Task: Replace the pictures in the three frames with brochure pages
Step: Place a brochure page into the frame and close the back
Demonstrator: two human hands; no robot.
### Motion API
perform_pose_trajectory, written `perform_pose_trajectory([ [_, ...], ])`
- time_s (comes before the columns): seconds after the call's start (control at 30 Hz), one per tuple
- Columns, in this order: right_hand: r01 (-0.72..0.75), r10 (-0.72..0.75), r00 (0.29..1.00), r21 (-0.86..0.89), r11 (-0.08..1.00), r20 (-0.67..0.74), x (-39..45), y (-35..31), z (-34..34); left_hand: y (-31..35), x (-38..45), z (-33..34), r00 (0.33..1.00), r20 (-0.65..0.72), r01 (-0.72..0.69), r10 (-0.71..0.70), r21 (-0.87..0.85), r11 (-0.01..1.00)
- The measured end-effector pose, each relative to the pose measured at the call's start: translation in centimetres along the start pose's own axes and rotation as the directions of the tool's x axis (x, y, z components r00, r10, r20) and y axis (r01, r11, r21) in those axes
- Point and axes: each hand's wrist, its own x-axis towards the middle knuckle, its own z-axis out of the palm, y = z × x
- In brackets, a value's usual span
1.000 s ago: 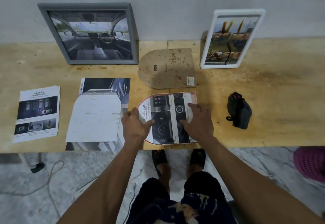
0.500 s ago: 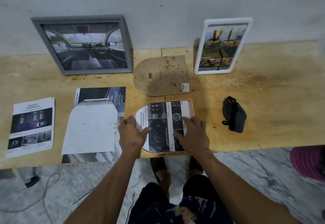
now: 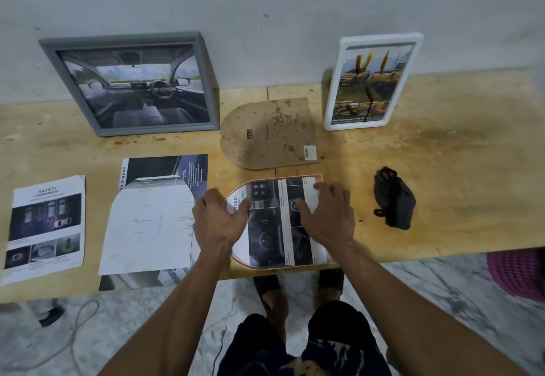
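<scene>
Two hands lie on an arch-shaped frame [image 3: 277,225] with a brochure page in it, flat at the near edge of the wooden worktop [image 3: 442,186]. The left hand [image 3: 219,222] grips the frame's rounded end, thumb on the page; the right hand [image 3: 327,216] presses its spread, fairly straight fingers on the page's right half. Just beyond the hands lies the brown arch-shaped backing board [image 3: 268,133]. Beyond the left hand a grey frame [image 3: 129,83] leans on the wall; beyond the right, a white frame [image 3: 371,80]. Left of the left hand lie a white sheet [image 3: 147,222] over a brochure and a SAFETY page [image 3: 44,228]. Right of the right hand sits a black pouch [image 3: 393,198].
</scene>
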Motion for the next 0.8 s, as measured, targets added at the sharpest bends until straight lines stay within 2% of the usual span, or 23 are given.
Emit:
perform_pose_trajectory([
  [0.2, -0.088, 0.082, 0.996, 0.195, 0.977, 0.040, 6.5, -2.1, -1.1, 3.2, 7.2, -0.9, 0.998, 0.014, -0.052, 0.054, -0.126, 0.991],
  [0.33, -0.133, 0.113, 0.989, 0.261, 0.956, 0.091, 10.2, -2.9, -0.5, 5.3, 11.2, -0.4, 0.998, 0.067, 0.001, 0.009, -0.143, 0.990],
  [0.47, -0.191, 0.171, 0.981, 0.296, 0.936, 0.093, 11.7, -3.5, -0.1, 6.4, 12.9, -0.1, 0.992, 0.087, 0.098, -0.087, -0.130, 0.987],
  [0.67, -0.249, 0.236, 0.968, 0.383, 0.890, 0.082, 11.6, -4.0, -0.4, 7.2, 12.7, -0.3, 0.992, 0.101, 0.089, -0.077, -0.117, 0.989],
  [0.8, -0.295, 0.283, 0.955, 0.422, 0.857, 0.092, 12.2, -4.4, -1.2, 7.6, 13.0, -0.5, 0.973, 0.132, 0.223, -0.190, -0.307, 0.925],
])
